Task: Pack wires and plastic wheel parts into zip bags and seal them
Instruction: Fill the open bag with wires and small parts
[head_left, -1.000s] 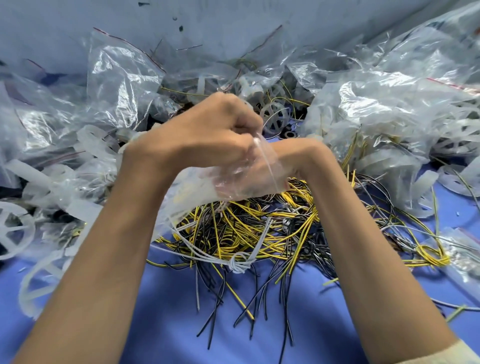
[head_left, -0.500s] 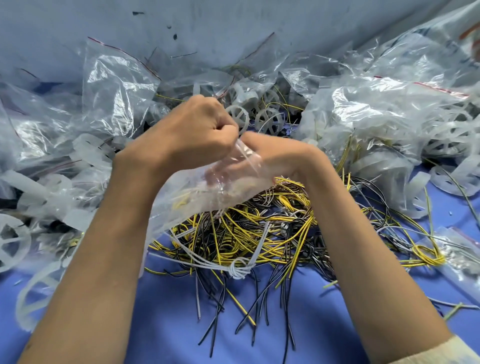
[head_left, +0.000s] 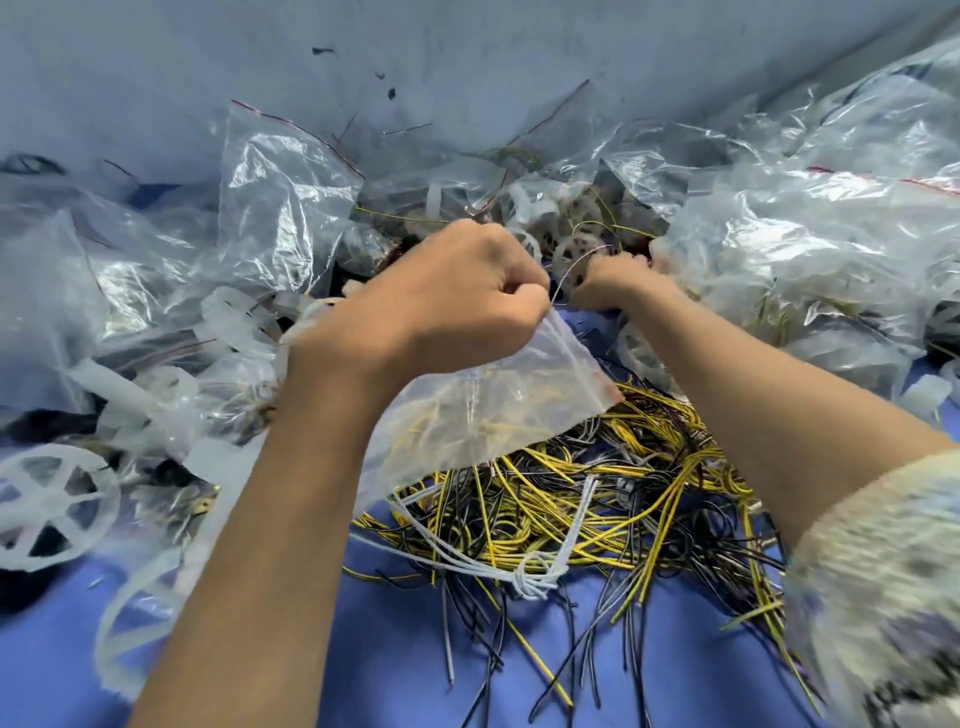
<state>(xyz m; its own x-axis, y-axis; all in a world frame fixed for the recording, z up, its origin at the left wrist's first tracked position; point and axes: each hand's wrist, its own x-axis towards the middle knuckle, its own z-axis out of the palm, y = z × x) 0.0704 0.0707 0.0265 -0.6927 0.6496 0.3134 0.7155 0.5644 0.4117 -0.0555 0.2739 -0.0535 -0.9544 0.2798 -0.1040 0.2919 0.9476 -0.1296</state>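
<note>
Zip bag (head_left: 498, 405), corner pinched in left hand (head_left: 447, 301), seemingly unsealed; right hand (head_left: 613, 283) curled among wheels (head_left: 574, 254), grasp unclear; filled bags (head_left: 779, 244) behind, loose wires (head_left: 597, 499) plentiful: roughly midway.

Clear, glossy plastic film, creased and catching the light, forms the zip bag (head_left: 498, 410) and the heaped bags (head_left: 810, 249) behind it. The wires (head_left: 597, 499) wear smooth yellow and black plastic insulation and are bound by a white twisted cord (head_left: 530, 577). The wheel (head_left: 44, 506) is translucent white plastic of duller sheen, the blue table cover (head_left: 389, 649) looks matt, and the blurred sleeve (head_left: 883, 571) is possibly fleecy cloth.
</note>
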